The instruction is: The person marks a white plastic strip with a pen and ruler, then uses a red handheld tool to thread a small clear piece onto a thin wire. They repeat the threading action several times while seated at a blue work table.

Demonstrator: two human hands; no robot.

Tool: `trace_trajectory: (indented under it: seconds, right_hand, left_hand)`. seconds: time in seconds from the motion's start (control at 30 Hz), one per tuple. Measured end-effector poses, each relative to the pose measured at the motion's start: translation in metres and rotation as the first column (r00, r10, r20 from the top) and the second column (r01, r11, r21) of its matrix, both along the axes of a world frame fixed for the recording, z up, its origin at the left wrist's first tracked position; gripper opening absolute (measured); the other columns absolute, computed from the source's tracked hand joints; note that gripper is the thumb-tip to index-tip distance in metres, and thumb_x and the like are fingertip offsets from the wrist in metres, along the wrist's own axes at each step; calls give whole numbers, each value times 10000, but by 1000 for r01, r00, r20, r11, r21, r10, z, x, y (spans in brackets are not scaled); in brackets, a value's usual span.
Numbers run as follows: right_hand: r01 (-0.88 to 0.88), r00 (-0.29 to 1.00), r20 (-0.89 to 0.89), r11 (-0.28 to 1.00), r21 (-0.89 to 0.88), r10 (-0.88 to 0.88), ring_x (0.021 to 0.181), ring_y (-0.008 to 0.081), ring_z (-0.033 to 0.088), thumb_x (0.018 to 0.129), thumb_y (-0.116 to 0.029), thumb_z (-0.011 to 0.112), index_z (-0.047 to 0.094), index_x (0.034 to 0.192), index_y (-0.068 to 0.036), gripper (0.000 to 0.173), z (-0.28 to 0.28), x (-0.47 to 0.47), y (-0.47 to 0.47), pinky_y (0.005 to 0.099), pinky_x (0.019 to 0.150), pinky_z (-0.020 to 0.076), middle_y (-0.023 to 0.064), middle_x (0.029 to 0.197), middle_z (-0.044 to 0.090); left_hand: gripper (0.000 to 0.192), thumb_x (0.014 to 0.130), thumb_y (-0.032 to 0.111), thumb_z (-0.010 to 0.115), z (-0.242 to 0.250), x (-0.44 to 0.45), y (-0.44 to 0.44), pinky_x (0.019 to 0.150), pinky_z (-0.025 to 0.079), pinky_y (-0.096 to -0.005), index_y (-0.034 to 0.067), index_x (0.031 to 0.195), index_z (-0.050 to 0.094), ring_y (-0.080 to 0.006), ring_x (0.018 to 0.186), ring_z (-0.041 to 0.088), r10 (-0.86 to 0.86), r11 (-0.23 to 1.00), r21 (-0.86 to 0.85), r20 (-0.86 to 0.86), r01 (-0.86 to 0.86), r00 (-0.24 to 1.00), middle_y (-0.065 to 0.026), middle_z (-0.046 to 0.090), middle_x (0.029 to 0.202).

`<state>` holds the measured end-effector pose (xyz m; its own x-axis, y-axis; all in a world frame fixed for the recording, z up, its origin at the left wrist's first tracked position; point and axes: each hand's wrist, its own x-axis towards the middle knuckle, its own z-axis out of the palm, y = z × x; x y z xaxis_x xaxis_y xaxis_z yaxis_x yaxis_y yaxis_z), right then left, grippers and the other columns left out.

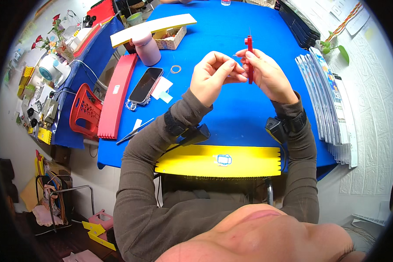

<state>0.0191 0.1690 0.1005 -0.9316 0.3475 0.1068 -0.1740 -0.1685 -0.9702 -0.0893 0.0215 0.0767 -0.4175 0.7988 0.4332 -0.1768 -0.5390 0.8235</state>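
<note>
My right hand grips a narrow red plastic tool upright, with a thin needle-like wire rising from its top. Just to its left is my left hand, fingertips pinched together close to the tool. A small thin piece shows between the two hands, too fine to identify. Both hands are raised over the blue-covered table. Below them, a yellow slatted board lies along the near table edge. Each wrist wears a strapped black device.
At left are a smartphone, tweezers, a red board stack, a pink bottle and a rubber band. A white board lies across a small box. Clear plastic cases line the right edge.
</note>
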Motion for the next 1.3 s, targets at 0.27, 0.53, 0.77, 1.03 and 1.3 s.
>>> trace_trajectory:
  seconds: [0.27,0.53,0.77,1.03,1.3]
  right_hand:
    - [132,987,-127,954,270,-101,628,40,478,1030,-300,489,563,1022,-57,254,-10,0,-26,198,564,408,-14,767,554]
    - [141,979,-185,937,319,-84,654,53,437,1063,-327,378,566,932,-59,352,-10,6,-41,208,577,373,-18,768,531]
    - [159,972,-217,929,334,-89,659,56,439,1060,-310,392,573,950,-44,340,-10,7,-43,217,583,380,-10,793,543]
    - [185,959,-268,924,334,-95,695,57,462,1057,-271,419,586,1050,3,322,-11,4,-44,210,598,393,4,818,553]
    - [182,955,-285,923,340,-83,698,51,473,1056,-258,423,569,1082,-2,296,-11,8,-48,210,592,393,11,833,565]
  left_hand:
    - [117,1005,135,520,2,8,-6,501,463,-244,18,1002,519,-134,604,584,113,993,34,19,-114,993,-122,632,872]
    - [108,995,139,551,2,9,-5,449,397,-208,34,984,525,-95,540,537,129,991,31,28,-130,991,-94,635,827]
    - [107,995,141,550,3,11,-4,445,382,-201,38,982,526,-84,533,523,136,990,31,18,-136,991,-91,632,819]
    - [97,985,106,563,3,11,-5,460,414,-208,16,977,530,-65,544,522,89,994,56,90,-94,992,-71,641,798]
    - [100,979,109,576,3,14,-6,474,418,-202,18,961,540,-63,557,529,144,988,45,30,-145,989,-64,644,798]
